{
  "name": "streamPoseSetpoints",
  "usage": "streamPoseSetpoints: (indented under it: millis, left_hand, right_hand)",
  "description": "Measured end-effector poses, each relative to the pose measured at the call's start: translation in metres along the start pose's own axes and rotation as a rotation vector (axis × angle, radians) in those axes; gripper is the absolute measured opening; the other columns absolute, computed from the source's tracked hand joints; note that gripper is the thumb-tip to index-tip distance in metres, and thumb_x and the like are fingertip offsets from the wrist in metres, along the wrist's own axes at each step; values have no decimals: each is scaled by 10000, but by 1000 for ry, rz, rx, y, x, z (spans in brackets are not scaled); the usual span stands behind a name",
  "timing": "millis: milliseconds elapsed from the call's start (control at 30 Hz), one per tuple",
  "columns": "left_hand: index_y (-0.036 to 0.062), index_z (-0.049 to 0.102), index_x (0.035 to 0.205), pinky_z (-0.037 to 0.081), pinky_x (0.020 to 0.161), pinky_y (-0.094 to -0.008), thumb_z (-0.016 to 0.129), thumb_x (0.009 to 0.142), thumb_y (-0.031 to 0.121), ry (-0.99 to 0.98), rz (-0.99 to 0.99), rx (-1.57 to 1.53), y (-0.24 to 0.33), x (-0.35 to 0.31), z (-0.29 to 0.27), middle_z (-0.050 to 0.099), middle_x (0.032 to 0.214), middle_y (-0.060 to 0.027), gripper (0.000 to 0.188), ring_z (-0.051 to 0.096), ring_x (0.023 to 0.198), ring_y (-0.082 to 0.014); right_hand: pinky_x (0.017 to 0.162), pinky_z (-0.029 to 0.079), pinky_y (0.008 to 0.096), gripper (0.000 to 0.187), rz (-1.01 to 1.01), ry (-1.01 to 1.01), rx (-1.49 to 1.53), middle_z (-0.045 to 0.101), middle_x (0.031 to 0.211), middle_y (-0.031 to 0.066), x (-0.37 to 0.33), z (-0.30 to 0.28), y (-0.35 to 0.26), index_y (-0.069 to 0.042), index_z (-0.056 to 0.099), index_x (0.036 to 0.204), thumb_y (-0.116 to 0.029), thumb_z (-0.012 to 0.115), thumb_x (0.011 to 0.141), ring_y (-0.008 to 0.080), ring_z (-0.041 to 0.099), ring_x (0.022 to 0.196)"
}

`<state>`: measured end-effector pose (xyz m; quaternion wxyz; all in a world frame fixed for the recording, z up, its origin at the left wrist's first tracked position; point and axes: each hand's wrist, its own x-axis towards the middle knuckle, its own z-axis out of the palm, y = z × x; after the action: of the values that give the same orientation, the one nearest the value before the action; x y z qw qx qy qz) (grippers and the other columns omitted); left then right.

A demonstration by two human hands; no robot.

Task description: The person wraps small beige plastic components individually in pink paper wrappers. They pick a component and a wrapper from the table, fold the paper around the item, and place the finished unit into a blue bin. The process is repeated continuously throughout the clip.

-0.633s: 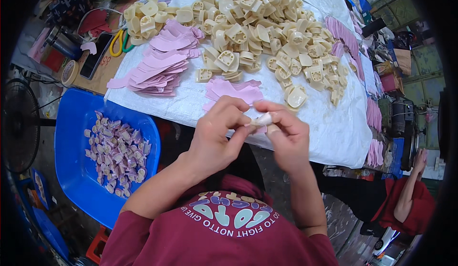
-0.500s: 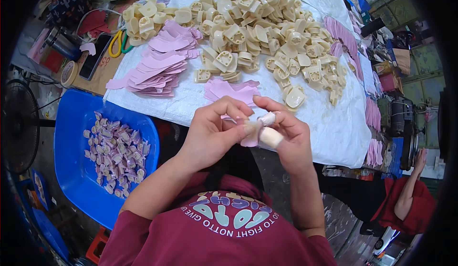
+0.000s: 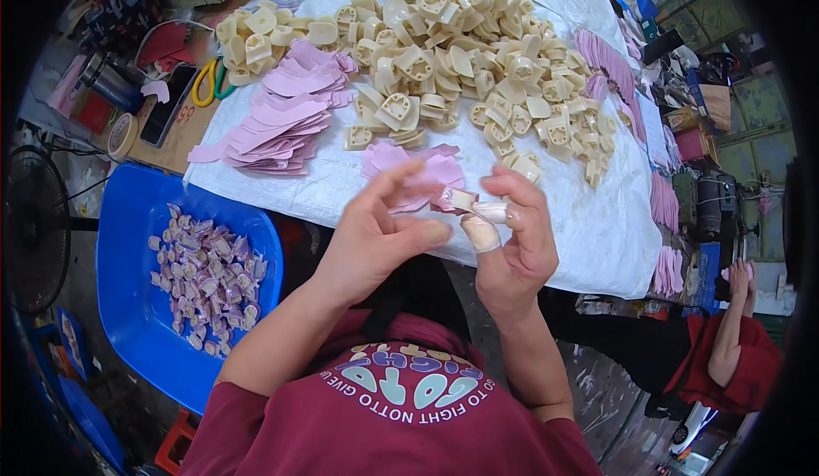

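My right hand (image 3: pixel 516 250), with pale coverings on its thumb and forefinger, pinches a small shoe heel (image 3: pixel 459 199) partly wrapped in pink sheet material. Just left of it, my left hand (image 3: pixel 371 229) has its fingers apart and somewhat blurred, with nothing visible in them. Behind both hands lies a small stack of cut pink pieces (image 3: pixel 439 169). A taller stack of pink pieces (image 3: pixel 277 126) fans out farther left. Beyond them rises a big heap of bare cream heels (image 3: pixel 469 58).
A blue basin (image 3: pixel 128 293) at left holds many pink-covered heels. White sheeting (image 3: pixel 597 254) covers the table. Yellow-green handled scissors (image 3: pixel 205 84), a phone (image 3: pixel 169 105), tape (image 3: pixel 124 132) and a flask (image 3: pixel 111 79) lie at far left. Another person (image 3: pixel 734 352) works at right.
My left hand has come off the heel and opened, shifting slightly left. My right hand now holds the heel alone, turned with its pale face showing.
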<state>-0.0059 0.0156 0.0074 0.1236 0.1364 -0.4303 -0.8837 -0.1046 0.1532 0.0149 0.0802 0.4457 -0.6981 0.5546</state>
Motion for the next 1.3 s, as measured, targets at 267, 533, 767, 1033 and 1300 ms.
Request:
streamPoseSetpoints:
  millis: [267,533,767,1033,1300]
  left_hand:
    - [54,379,1393,544,755,-342,419,990,343,7,-227,-424,8,-6,1,610,1102,-112,498,628,912,-194]
    - [77,322,1443,442,554,-225,334,1006,323,51,9,-224,8,-6,15,582,922,-45,502,545,720,-98]
    - [74,303,1455,374,515,-188,378,1019,261,133,223,166,-1,2,21,529,849,-4,481,445,633,-39]
    - [92,314,1450,340,444,-182,422,1003,240,59,122,111,6,3,17,534,811,3,483,437,563,-34]
    - [94,353,1431,343,378,-190,429,987,253,86,11,38,6,4,5,562,778,-36,478,433,449,-66]
  right_hand:
    - [918,454,355,378,404,95,614,508,1344,172,-14,27,-14,-4,558,1232,-64,628,865,240,527,1156]
    - [575,439,188,445,722,-210,946,573,819,0,-11,31,-15,-15,471,1358,-60,537,920,32,532,679]
    - [613,493,212,348,605,-70,732,632,1029,70,-3,44,-22,-14,526,1295,-61,478,955,85,584,690]
    - [693,518,256,341,657,-215,821,584,1207,112,-2,37,-9,-2,511,1288,-155,463,987,118,620,758]
    - [929,452,330,421,445,-366,452,378,1453,193,0,31,-8,35,468,1309,-96,549,917,239,547,1149]
